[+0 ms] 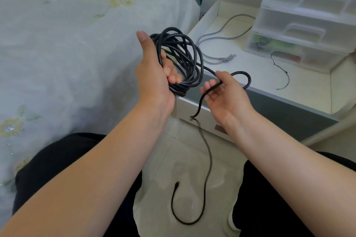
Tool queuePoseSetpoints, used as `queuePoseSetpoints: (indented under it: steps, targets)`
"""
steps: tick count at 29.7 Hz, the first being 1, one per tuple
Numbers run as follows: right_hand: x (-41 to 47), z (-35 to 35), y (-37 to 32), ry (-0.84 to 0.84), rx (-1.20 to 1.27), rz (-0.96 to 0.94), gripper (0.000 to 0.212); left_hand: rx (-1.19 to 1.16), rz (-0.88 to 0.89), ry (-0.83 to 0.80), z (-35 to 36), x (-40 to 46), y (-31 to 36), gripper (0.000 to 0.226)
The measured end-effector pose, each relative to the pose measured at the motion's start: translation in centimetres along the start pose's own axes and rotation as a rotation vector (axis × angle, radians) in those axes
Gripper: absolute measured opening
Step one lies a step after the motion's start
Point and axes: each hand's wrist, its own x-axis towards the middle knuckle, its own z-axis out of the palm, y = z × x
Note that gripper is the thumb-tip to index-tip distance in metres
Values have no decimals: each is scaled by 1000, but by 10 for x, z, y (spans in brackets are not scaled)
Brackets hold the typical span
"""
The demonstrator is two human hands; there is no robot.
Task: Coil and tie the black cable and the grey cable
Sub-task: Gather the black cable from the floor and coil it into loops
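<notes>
My left hand [152, 71] grips a bundle of several loops of the black cable [183, 54], held upright in front of the bed. From the coil a strand runs right, bends in a small loop above the table edge, and passes through my right hand [225, 92], whose thumb and fingers pinch it. The loose tail [208, 161] hangs down to the floor tiles, its plug end curling between my knees. The grey cable [217, 36] lies uncoiled on the white bedside table [308, 90], its clear plug [229, 57] near the table's front left.
A translucent plastic drawer unit [308, 15] stands at the table's back right. A thin black tie wire [283, 71] lies on the table in front of it. The flowered bed cover [67, 44] fills the left side. My dark-clad legs frame the tiled floor.
</notes>
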Motion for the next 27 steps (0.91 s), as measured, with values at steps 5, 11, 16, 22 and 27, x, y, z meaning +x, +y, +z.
queuePoseSetpoints:
  steps: [5, 11, 16, 22, 27]
  targets:
    - [7, -8, -6, 98, -162, -128, 21, -59, 29, 58, -7, 8, 8, 55]
    - [14, -21, -3, -58, -1041, -256, 27, -188, 69, 150, -12, 22, 29, 56]
    - [-3, -31, 5, -390, -1950, -185, 32, -236, 59, 197, -19, 26, 32, 55]
    - [-49, -22, 12, -545, -2002, -156, 38, -11, 132, 237, -15, 24, 23, 54]
    - [-57, -14, 7, -571, -1888, -248, 36, 277, 307, 225, -12, 23, 12, 54]
